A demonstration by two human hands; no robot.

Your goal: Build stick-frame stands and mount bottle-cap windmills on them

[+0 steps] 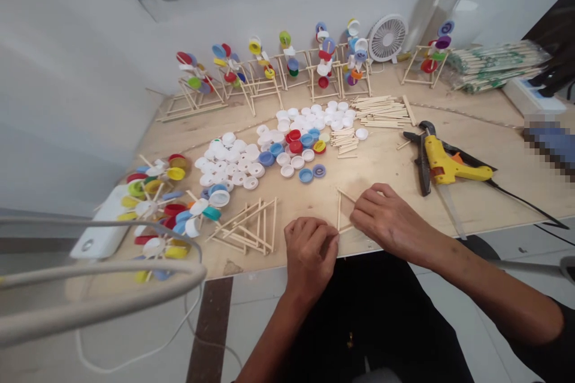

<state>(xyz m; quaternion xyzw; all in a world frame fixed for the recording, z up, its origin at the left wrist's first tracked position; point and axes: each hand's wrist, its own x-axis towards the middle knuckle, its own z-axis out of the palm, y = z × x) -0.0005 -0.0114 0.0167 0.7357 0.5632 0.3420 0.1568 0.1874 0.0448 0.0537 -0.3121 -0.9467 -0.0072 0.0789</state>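
Between my hands, flat on the wooden table near its front edge, lies a small triangle of thin wooden sticks (339, 210). My left hand (311, 251) pinches its lower left corner, thumb and fingers together. On the opposite side my right hand (389, 218) has its fingers curled over the right corner, hiding where the sticks meet. Left of my left hand rest several stick triangles (273, 224) in an overlapping pile. A yellow hot glue gun (449, 161) stands on a black support to the right, its cable running off the table's right side.
White bottle caps (229, 161) and coloured caps (295, 146) spread across the middle, beside loose sticks (381, 112). Cap wheels on stick frames (326, 66) line the wall near a small fan (388, 39). More cap wheels (155, 209) lie left. A pale curved tube (135, 293) crosses the lower left foreground.
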